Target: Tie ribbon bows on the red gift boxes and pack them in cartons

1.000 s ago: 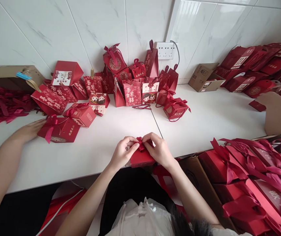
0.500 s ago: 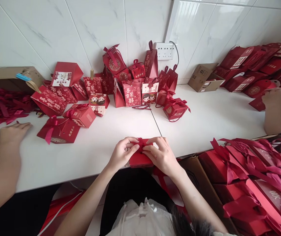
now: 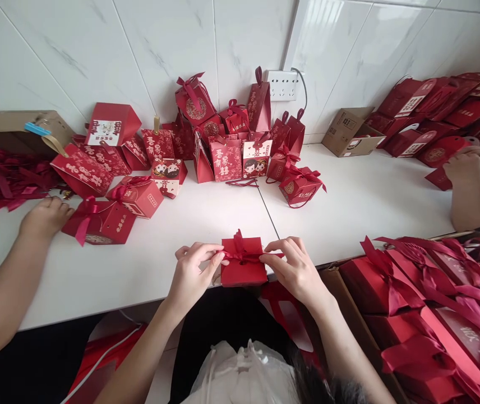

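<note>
A red gift box (image 3: 246, 274) rests at the table's front edge, right in front of me. Across its top lies a dark red ribbon (image 3: 240, 252) with a knot or bow in the middle and one end sticking up at the back. My left hand (image 3: 195, 269) pinches the ribbon's left side between thumb and fingertips. On the other side, my right hand (image 3: 294, 269) pinches the ribbon's right side, with a short tail showing past the fingers. Both hands are at the box's side edges, and the ribbon is stretched between them.
Several finished-looking red boxes (image 3: 227, 160) stand along the tiled wall. At right is a carton (image 3: 355, 320) full of ribboned boxes. Loose ribbons (image 3: 8, 177) pile up at left, near another person's hand (image 3: 46, 219). A co-worker's hands (image 3: 467, 165) hold a red box at far right.
My hands have moved apart from the box's middle to its sides, drawing the ribbon outward, and the knot is now uncovered. The person's hand at left has moved right, toward the boxes.
</note>
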A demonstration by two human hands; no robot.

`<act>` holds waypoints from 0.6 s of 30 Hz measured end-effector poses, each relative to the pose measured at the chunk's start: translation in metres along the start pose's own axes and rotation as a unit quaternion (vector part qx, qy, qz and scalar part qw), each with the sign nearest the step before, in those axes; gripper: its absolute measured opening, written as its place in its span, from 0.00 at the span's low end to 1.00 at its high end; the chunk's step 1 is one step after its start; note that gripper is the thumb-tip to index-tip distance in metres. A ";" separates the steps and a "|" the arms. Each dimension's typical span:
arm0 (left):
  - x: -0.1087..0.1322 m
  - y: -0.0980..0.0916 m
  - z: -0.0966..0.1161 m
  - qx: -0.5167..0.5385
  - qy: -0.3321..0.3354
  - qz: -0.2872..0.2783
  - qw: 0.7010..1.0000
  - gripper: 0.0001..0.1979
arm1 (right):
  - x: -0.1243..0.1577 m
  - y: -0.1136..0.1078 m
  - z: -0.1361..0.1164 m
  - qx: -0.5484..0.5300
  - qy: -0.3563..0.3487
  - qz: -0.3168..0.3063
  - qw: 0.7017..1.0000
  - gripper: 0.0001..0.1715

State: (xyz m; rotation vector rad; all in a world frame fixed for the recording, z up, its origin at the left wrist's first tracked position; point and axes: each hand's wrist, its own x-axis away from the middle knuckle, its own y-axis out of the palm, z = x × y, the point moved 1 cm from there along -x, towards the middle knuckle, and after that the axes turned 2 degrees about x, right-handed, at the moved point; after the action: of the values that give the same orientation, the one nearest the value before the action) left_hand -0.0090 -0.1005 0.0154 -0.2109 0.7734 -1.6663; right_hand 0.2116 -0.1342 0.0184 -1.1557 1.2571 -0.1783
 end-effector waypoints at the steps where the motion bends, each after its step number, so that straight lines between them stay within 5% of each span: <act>1: 0.002 0.000 0.001 -0.004 -0.006 -0.002 1.000 0.09 | 0.001 -0.001 0.000 0.007 0.001 -0.002 1.000 0.15; 8: 0.003 -0.005 0.009 -0.001 -0.075 -0.041 0.996 0.13 | 0.003 -0.007 -0.010 -0.073 0.110 -0.005 0.991 0.04; 13: 0.000 -0.002 0.008 0.014 -0.115 -0.086 0.990 0.14 | 0.002 -0.003 -0.012 -0.108 0.237 -0.065 0.963 0.12; 18: 0.000 0.010 0.013 -0.065 0.019 0.048 0.997 0.08 | -0.005 0.009 -0.002 -0.190 0.318 -0.072 0.926 0.16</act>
State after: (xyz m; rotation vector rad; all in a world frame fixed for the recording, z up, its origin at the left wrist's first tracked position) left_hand 0.0059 -0.1055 0.0199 -0.2299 0.9076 -1.5348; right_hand 0.2042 -0.1274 0.0152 -1.5998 1.8326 -0.4618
